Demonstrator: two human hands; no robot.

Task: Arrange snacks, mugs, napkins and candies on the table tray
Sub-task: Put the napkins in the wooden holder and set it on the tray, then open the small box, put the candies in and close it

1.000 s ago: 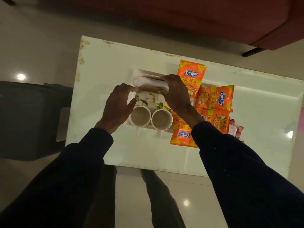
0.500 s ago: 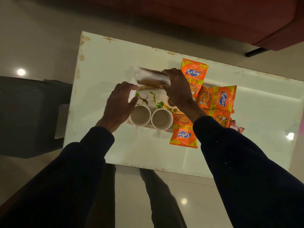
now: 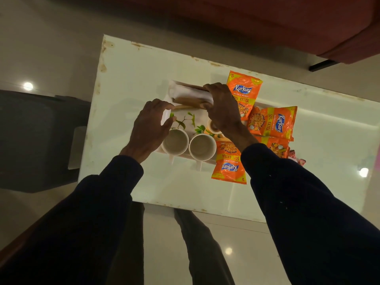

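Note:
A white tray (image 3: 186, 118) with a green leaf print lies on the white table (image 3: 131, 75). Two white mugs (image 3: 175, 142) (image 3: 202, 147) stand side by side at its near edge. My right hand (image 3: 223, 109) grips a stack of rolled white and brown napkins (image 3: 190, 95) at the tray's far end. My left hand (image 3: 151, 126) holds the tray's left rim, thumb and fingers curled over it. Several orange Kurkure snack packets (image 3: 243, 90) (image 3: 272, 123) (image 3: 229, 163) lie on the tray's right side. A small cup (image 3: 213, 128) peeks out under my right wrist.
Wrapped candies (image 3: 296, 158) lie at the right behind my right sleeve. A red sofa (image 3: 308, 21) stands beyond the table. A dark grey seat (image 3: 30, 136) is to the left. My legs show below the table's near edge.
My right hand with the napkin stack has shifted slightly toward the tray's far end. My left hand stays at the tray's left rim.

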